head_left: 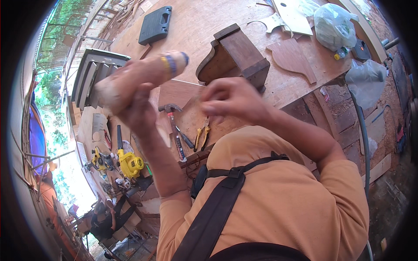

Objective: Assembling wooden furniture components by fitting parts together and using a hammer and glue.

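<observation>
My left hand (pixel 138 108) is wrapped round a brownish bottle (pixel 139 78), raised above the workbench and tilted with its blue tip toward the upper right. A yellow and blue band circles it near that tip; motion blurs its details. Apart from the bottle, my right hand (pixel 237 100) hovers in front of my chest with fingers curled in; whether anything small is between them is hidden. Just beyond the right hand stands a dark brown wooden piece (pixel 237 58) with a curved side. Below the hands lie a claw hammer (pixel 175 132) and yellow-handled pliers (pixel 202 134).
On the wooden workbench (pixel 196 26) are a dark tool case (pixel 155 25), a curved wooden board (pixel 294 58) and a plastic bag (pixel 334 27). A louvered piece (pixel 93 74) stands left, above a yellow blower (pixel 129 164). Another person (pixel 106 219) is at lower left.
</observation>
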Action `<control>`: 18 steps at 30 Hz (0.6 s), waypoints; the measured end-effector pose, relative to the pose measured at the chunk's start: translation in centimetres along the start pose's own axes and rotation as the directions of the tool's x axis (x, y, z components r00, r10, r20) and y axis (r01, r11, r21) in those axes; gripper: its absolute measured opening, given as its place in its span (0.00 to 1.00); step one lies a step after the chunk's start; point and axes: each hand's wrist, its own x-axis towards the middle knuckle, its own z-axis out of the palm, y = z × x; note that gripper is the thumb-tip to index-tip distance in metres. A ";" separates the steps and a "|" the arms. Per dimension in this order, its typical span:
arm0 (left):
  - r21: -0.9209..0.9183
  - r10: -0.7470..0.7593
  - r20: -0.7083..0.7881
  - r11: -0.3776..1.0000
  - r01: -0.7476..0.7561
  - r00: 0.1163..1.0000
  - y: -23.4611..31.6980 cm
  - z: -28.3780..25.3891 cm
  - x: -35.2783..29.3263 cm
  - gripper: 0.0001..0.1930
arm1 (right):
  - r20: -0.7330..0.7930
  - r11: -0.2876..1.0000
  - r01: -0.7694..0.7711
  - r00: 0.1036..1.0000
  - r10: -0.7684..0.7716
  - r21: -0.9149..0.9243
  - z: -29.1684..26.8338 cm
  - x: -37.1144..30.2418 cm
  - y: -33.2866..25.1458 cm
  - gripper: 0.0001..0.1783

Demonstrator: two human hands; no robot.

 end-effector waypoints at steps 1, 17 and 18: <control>-0.078 0.014 -0.016 0.997 -0.015 1.000 0.5 -1.1 1.0 0.37 | -0.188 0.957 0.169 0.958 -0.215 -0.234 -0.9 -2.1 0.8 0.24; 0.195 -0.128 -0.105 0.970 0.146 0.986 0.1 0.1 6.4 0.24 | -0.464 0.841 0.321 0.720 -0.515 -0.435 -13.4 2.8 9.4 0.39; 0.482 0.018 -0.059 0.876 0.012 0.998 0.2 0.9 6.6 0.23 | -0.482 0.835 0.252 0.720 -0.499 -0.488 -13.5 3.2 8.6 0.40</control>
